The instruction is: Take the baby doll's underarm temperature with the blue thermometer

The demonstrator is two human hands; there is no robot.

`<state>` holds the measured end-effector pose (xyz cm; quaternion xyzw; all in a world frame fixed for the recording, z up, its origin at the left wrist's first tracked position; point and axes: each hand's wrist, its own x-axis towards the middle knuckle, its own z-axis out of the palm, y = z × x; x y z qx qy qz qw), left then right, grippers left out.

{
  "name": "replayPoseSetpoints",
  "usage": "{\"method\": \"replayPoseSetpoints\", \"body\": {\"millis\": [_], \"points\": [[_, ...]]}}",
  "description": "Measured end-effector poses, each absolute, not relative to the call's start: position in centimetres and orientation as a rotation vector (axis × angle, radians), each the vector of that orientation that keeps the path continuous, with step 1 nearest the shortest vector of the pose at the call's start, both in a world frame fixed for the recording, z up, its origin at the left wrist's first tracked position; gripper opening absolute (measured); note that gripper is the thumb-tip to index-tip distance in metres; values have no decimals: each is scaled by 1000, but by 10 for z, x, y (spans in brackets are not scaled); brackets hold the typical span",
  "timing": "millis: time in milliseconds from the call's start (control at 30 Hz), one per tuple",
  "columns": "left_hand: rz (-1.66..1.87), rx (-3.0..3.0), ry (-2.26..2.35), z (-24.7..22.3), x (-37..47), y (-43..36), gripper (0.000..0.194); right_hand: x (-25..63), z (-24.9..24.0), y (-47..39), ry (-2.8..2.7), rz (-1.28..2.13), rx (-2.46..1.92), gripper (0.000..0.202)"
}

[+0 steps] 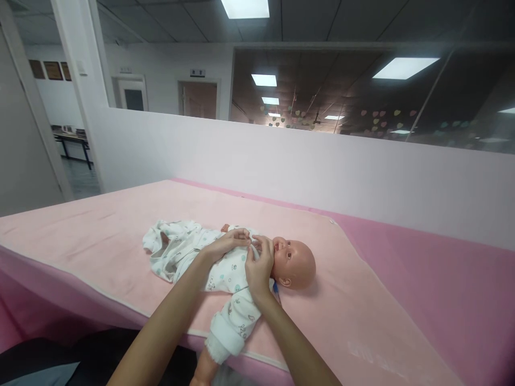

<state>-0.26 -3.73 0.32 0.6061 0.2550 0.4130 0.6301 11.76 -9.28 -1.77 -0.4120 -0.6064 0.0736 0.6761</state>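
Observation:
A baby doll (300, 264) lies on its back with its head to the right. It wears a white printed baby outfit (227, 271) with small animal and dot patterns. My left hand (229, 243) is over the chest, fingers curled at the front of the outfit near the collar. Beside the doll's chin, my right hand (259, 262) is closed, its fingertips meeting the cloth close to my left fingertips. What exactly lies between the fingertips is partly hidden. The near sleeve (233, 324) reaches toward me, with the doll's hand (204, 370) out of its cuff.
A pale pink mat (108, 236) covers the padded table, and its near edge runs just in front of me. Darker pink padding (422, 273) shows at the right. A low white wall (301, 166) with glass above stands behind the table.

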Motion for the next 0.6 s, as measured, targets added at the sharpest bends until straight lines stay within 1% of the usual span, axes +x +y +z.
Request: {"method": "replayPoseSetpoints", "body": {"millis": [167,233,300,400,500,600], "points": [[939,1424,623,8,-1,-42,24,117,-17,-95,-1413,82,-925,29],[1002,1444,660,8,0,-42,24,116,-18,-96,-1446,37,-912,32],[1192,1444,722,6,-1,-41,23,115,-18,-98,-1469,8,-887,33],[1592,1455,845,3,-6,-45,19,113,-19,-99,-1470,-28,-845,32],[1808,1704,1023,-1,-14,-60,12,113,-21,-101,-1460,-72,-806,32],[1760,2168,1270,-8,-22,-80,10,112,-23,-102,-1471,-97,-778,34]]}}
